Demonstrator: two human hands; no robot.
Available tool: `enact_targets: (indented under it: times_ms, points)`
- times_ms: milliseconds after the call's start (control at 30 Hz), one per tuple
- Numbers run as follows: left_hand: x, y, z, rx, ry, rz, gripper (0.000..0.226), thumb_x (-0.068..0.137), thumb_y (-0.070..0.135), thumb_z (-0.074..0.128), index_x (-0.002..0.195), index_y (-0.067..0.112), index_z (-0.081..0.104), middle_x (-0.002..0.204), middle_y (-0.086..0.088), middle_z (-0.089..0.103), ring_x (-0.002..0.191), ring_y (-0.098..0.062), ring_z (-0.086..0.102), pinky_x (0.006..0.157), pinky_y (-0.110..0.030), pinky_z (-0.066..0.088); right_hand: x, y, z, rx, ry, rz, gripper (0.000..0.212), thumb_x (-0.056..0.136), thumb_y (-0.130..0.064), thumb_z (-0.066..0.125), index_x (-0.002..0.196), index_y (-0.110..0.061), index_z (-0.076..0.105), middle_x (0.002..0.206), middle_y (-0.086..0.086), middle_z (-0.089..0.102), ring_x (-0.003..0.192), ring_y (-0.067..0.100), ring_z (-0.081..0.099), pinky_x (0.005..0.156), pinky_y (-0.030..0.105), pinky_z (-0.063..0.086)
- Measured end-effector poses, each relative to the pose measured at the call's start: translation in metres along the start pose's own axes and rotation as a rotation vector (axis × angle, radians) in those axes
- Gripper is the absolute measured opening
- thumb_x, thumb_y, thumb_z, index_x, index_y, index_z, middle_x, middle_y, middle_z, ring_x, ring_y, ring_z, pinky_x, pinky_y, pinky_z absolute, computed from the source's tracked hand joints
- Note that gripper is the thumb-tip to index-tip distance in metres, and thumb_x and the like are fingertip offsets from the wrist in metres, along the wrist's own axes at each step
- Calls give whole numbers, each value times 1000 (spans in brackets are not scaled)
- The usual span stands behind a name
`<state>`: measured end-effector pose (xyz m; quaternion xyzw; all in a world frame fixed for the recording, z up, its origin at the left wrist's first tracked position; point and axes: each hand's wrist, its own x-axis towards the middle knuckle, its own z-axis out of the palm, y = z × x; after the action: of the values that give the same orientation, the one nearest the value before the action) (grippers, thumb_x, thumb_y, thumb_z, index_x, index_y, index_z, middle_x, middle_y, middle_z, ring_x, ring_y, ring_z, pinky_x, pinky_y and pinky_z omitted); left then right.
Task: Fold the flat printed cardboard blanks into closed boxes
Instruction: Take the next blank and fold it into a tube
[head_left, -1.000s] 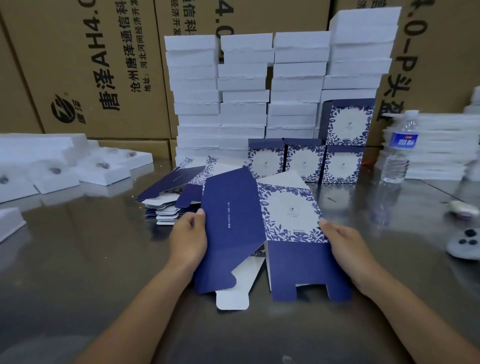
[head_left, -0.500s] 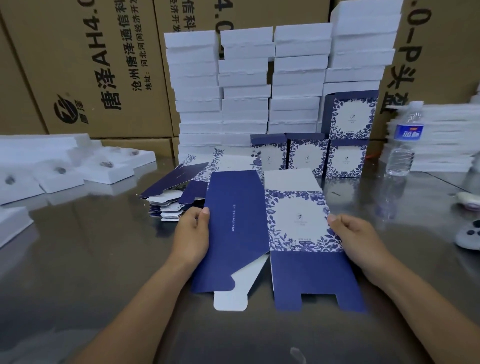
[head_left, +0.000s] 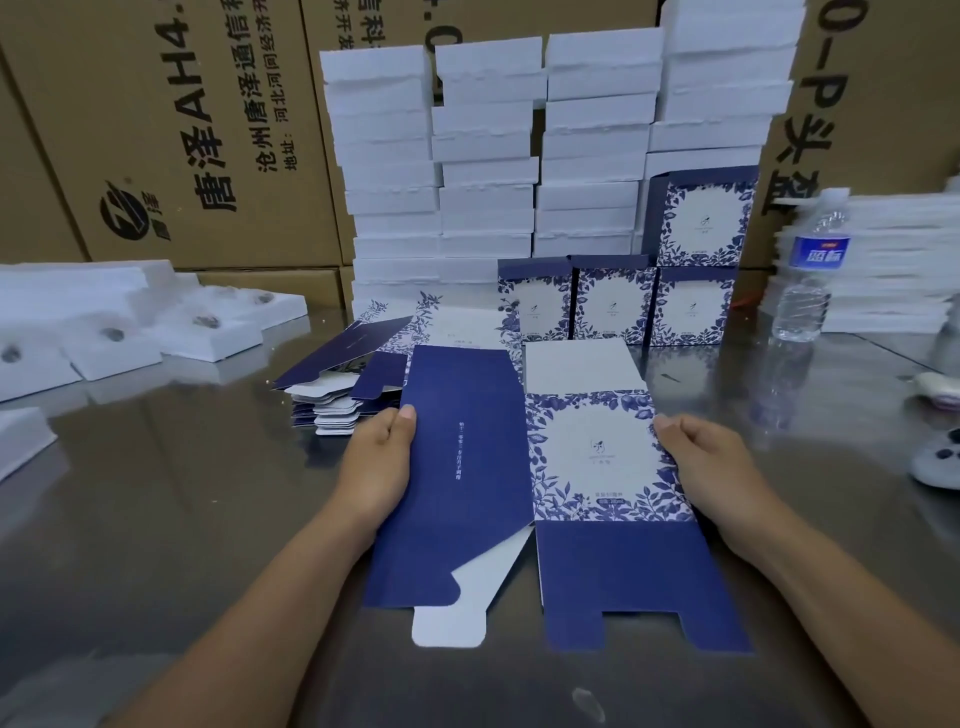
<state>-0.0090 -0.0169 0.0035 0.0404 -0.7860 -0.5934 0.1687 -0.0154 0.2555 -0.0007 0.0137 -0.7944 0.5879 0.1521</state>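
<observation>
Glossy table, left hand, right hand gripping cardboard blank, seemingly flat.

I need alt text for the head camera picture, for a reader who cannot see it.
A left hand and a right hand hold a blue-and-white printed cardboard blank by its side edges at a grey table. Behind stand four folded floral boxes and stacks of white foam.

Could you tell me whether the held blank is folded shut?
Not yet: the blank is partly opened, end flaps unfolded; left hand and right hand grip its sides.
</observation>
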Motion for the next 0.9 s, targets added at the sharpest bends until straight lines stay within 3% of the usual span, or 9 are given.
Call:
enact_targets:
  times_ms: [67,167,233,367,433,533,733,833,900]
  points:
    - [-1,-1,0,-85,-8,-42,44,101,32,41,88,-7,59,83,-11,64,74,-22,57,72,-36,47,1,2,0,-30,-3,-1,43,98,-25,47,76,11,48,69,13,44,68,19,39,62,30,29]
    - [2,-1,-1,-214,-10,-133,41,99,37,44,75,16,69,74,3,73,65,-15,68,60,-25,51,1,1,0,-66,-9,-13,36,98,-24,48,69,-2,48,67,10,41,65,18,35,61,31,24]
    - [3,1,-3,-208,12,-149,44,98,43,42,74,17,69,71,6,72,61,-11,67,53,-20,51,0,0,0,-82,-42,-23,38,98,-25,48,66,-3,48,64,9,41,63,17,36,60,30,24]
    - [3,0,-3,-151,27,-111,37,101,34,41,89,6,61,82,-8,64,75,-21,59,70,-32,47,0,0,0,-80,-60,8,40,96,-28,51,73,4,54,67,29,44,63,18,43,61,26,32]
    - [2,0,-3,-135,9,-98,39,102,31,40,92,0,61,85,-9,65,77,-23,59,73,-35,47,1,0,0,-34,-16,31,39,97,-28,50,75,4,56,65,24,43,59,18,44,55,22,38]
    - [2,0,-2,-112,-26,-101,40,101,29,41,97,-3,63,87,-8,67,74,-21,62,69,-30,48,4,2,0,-75,15,19,43,98,-29,48,75,7,50,64,12,41,60,19,38,59,28,29]
    - [5,3,-7,-241,-43,-199,40,95,43,49,76,17,71,72,3,73,55,-11,68,48,-19,51,5,4,1,-73,7,17,45,97,-27,48,91,17,52,71,30,49,67,21,47,66,31,31]
    - [3,1,-7,-219,-99,-183,39,98,39,46,79,16,72,75,3,75,61,-12,70,52,-21,53,4,3,1,50,28,57,41,97,-30,49,88,8,63,75,23,63,69,24,54,69,31,38]
    - [1,0,-7,-239,-114,-172,39,99,38,44,82,17,72,81,1,75,67,-14,71,57,-24,54,3,1,1,43,27,66,46,97,-35,48,90,7,64,79,30,64,68,24,53,69,31,38]
